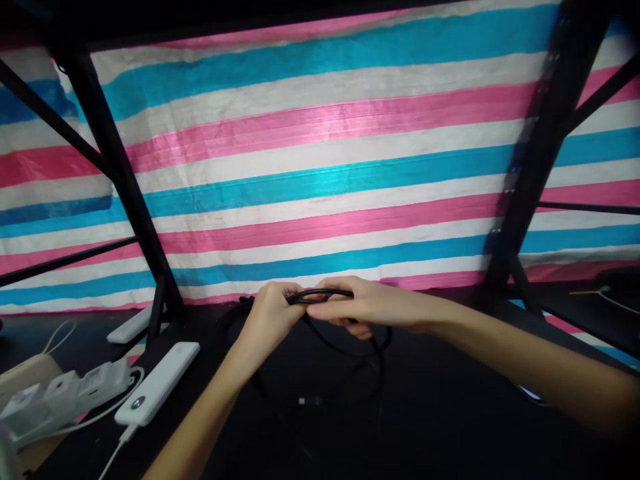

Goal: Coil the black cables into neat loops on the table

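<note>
Cable [325,292] is black and bunched up right in the middle of the scene, and you've got both hands on it. Your left hand [273,312] is closed round the loops from the left, fingers curled tight. Your right hand [365,308] pinches the same bundle from the right, so the two hands touch. More loops hang down onto the dark table [450,413], kinda hard to make out against it. Near left there's a white power bank [157,381] with a white lead plugged in, and a power strip [65,399] just left of it. Striped tarp [325,133] fills the far side behind the black frame [117,173].
</note>
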{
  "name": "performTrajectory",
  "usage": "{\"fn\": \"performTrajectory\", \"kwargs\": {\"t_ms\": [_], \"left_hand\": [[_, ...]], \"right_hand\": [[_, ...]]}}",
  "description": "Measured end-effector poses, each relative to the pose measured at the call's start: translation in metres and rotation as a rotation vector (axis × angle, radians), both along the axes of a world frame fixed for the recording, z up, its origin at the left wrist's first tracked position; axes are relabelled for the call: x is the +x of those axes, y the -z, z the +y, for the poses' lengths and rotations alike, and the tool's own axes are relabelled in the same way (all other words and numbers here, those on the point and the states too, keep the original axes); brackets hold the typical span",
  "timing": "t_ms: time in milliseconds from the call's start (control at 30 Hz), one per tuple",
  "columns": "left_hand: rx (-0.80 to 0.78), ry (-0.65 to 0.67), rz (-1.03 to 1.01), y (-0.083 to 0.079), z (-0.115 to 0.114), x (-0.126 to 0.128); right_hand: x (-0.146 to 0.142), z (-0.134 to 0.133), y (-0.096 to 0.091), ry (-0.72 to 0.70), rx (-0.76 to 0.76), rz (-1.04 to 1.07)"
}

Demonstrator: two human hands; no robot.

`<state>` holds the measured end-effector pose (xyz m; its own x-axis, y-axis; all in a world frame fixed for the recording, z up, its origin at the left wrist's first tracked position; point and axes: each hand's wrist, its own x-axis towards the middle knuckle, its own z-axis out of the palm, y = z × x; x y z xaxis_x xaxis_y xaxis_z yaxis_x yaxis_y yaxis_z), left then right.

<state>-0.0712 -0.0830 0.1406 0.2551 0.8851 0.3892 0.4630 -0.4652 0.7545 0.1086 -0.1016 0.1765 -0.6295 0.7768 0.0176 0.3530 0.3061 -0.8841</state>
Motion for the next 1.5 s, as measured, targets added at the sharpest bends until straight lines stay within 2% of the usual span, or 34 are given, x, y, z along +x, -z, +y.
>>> {"fn": "performTrajectory", "kwargs": {"t_ms": [100,200,367,500,700,767,900,967,1100,1200,1300,1367,1433,1500], "left_hand": [[-0.006,-0.018,-0.043,0.001,0.0,-0.001],[-0.093,0.009,-0.073,0.008,0.003,-0.013],[-0.202,-0.063,-0.211,0.024,0.013,-0.037],[-0.262,0.009,-0.282,0.033,0.014,-0.036],[-0.156,0.098,-0.402,0.041,0.009,-0.011],[-0.084,0.032,-0.459,0.039,0.011,-0.009],[0.172,-0.227,-0.583,0.03,0.018,-0.023],[0.214,-0.269,-0.602,0.029,0.02,-0.031],[0.157,-0.216,-0.524,0.04,0.017,-0.026],[0.129,-0.101,-0.616,0.05,0.01,-0.007],[0.009,0.061,-0.788,0.053,0.003,0.015],[-0.101,0.132,-0.847,0.053,0.0,0.029],[-0.174,0.106,-0.885,0.053,-0.001,0.039],[-0.188,-0.009,-0.938,0.056,0.0,0.042]], "right_hand": [[0.005,0.003,-0.005,0.077,0.137,-0.041],[0.022,0.012,-0.015,0.218,0.177,-0.009],[0.049,0.023,-0.019,0.363,0.07,0.234],[0.049,0.024,-0.015,0.367,0.001,0.392],[0.035,0.019,-0.02,0.373,-0.011,0.604],[0.036,0.018,-0.023,0.381,-0.015,0.667],[0.049,0.017,-0.027,0.446,-0.022,0.737],[0.055,0.016,-0.028,0.481,-0.033,0.788],[0.053,0.013,-0.03,0.484,-0.083,0.952],[0.044,0.012,-0.03,0.475,-0.123,1.108],[0.028,0.015,-0.022,0.465,-0.207,1.233],[0.013,0.017,-0.01,0.444,-0.298,1.293],[-0.003,0.019,0.008,0.4,-0.383,1.311],[-0.014,0.022,0.026,0.326,-0.422,1.255]]}}
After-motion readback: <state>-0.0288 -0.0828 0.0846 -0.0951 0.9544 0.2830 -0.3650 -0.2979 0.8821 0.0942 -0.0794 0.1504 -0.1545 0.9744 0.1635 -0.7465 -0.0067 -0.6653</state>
